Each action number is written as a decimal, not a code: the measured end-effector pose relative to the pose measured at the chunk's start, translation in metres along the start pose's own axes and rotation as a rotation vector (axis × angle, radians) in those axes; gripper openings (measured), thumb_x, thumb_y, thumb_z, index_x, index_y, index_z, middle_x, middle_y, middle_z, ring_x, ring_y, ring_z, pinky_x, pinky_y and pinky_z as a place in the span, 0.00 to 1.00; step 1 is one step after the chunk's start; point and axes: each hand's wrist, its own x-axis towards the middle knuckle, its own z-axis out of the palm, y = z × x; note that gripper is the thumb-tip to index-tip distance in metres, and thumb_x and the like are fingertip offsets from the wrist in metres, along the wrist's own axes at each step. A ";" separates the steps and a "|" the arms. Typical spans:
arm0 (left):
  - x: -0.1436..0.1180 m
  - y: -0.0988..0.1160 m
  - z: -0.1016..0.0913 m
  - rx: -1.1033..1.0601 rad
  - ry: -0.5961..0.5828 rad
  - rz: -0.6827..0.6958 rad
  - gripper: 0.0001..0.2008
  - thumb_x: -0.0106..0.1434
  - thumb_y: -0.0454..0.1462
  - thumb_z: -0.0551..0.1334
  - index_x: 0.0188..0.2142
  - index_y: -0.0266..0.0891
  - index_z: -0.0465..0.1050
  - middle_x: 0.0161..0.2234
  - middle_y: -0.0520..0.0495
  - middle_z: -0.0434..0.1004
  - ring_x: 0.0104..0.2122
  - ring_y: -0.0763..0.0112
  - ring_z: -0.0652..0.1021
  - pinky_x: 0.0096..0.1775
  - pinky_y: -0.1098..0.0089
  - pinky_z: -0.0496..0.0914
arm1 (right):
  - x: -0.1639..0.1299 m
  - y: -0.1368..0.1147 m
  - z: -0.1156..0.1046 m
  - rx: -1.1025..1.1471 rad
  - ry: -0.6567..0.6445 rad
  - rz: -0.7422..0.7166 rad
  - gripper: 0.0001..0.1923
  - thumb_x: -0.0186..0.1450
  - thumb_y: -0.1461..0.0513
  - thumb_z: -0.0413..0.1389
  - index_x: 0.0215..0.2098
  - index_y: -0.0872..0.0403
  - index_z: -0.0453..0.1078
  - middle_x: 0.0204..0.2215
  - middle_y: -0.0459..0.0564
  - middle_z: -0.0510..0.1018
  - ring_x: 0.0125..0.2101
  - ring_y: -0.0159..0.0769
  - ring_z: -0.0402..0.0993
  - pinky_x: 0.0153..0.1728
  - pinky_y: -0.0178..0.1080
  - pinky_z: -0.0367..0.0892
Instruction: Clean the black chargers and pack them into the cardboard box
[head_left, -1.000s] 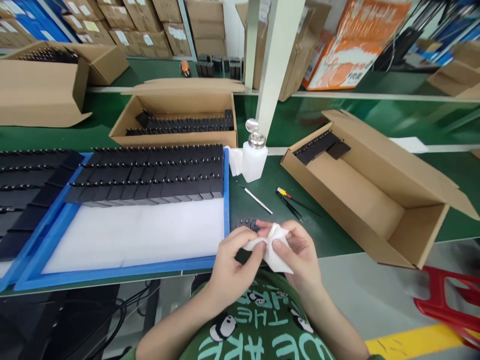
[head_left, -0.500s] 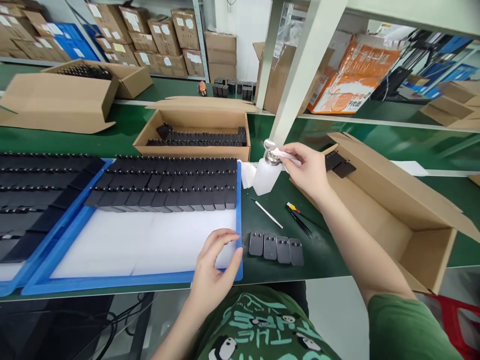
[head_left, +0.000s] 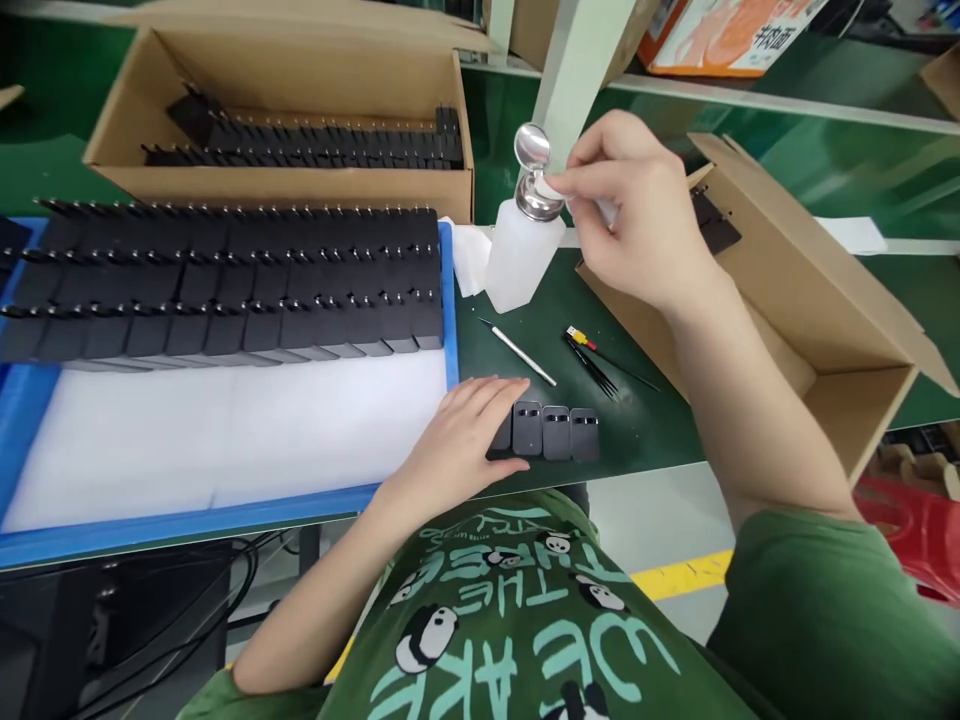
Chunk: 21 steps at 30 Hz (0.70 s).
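Observation:
My right hand (head_left: 637,205) pinches a folded white wipe (head_left: 556,188) against the metal top of a pump dispenser bottle (head_left: 525,255), whose round lid is flipped up. My left hand (head_left: 469,430) is open, thumb and fingers apart, around the left end of a short row of black power adapters (head_left: 556,432). It partly hides the leftmost one; whether it touches that adapter I cannot tell. Beside the hand, a blue tray (head_left: 450,330) with a white liner holds rows of similar black adapters (head_left: 300,270), prongs showing.
A craft knife (head_left: 519,353) and black tweezers (head_left: 592,368) lie on the green table, near a cable with a yellow plug (head_left: 577,336). White tissue (head_left: 470,262) sits behind the bottle. Open cardboard boxes stand behind the tray (head_left: 300,185) and at the right (head_left: 855,420).
My left hand has moved right, from the tray's edge to the row of adapters. My right hand keeps the wipe at the bottle's top. The view has tilted down and come closer.

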 end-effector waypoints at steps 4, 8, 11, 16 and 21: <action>0.000 0.004 0.006 -0.034 -0.005 -0.011 0.27 0.62 0.38 0.69 0.59 0.44 0.64 0.54 0.43 0.75 0.54 0.56 0.76 0.55 0.54 0.71 | 0.002 -0.004 0.003 -0.013 -0.035 -0.013 0.13 0.69 0.71 0.50 0.36 0.54 0.77 0.39 0.48 0.72 0.41 0.31 0.68 0.41 0.40 0.65; -0.008 0.008 0.011 -0.035 0.033 -0.031 0.26 0.62 0.38 0.69 0.58 0.44 0.65 0.53 0.42 0.76 0.53 0.56 0.76 0.54 0.53 0.72 | 0.003 -0.006 0.005 -0.088 -0.034 -0.008 0.18 0.70 0.72 0.46 0.33 0.54 0.75 0.39 0.48 0.69 0.45 0.36 0.71 0.43 0.44 0.67; -0.012 0.010 0.015 -0.029 0.064 -0.031 0.28 0.61 0.39 0.70 0.58 0.44 0.65 0.52 0.41 0.76 0.53 0.54 0.76 0.53 0.52 0.73 | 0.001 -0.009 0.005 -0.115 -0.061 0.002 0.18 0.68 0.74 0.46 0.33 0.54 0.75 0.40 0.49 0.70 0.46 0.38 0.71 0.44 0.46 0.69; -0.018 0.005 0.018 -0.025 0.086 -0.020 0.32 0.62 0.42 0.70 0.62 0.44 0.61 0.54 0.40 0.75 0.54 0.54 0.76 0.55 0.51 0.72 | 0.005 -0.015 0.005 -0.187 -0.117 0.027 0.19 0.67 0.75 0.45 0.37 0.53 0.76 0.43 0.52 0.72 0.47 0.41 0.71 0.46 0.47 0.71; -0.017 0.001 0.017 -0.021 0.092 -0.005 0.31 0.61 0.43 0.70 0.61 0.45 0.62 0.54 0.41 0.76 0.53 0.55 0.76 0.55 0.53 0.72 | 0.006 -0.019 -0.009 -0.255 -0.181 0.078 0.22 0.68 0.73 0.42 0.44 0.59 0.77 0.46 0.50 0.71 0.54 0.43 0.71 0.51 0.48 0.68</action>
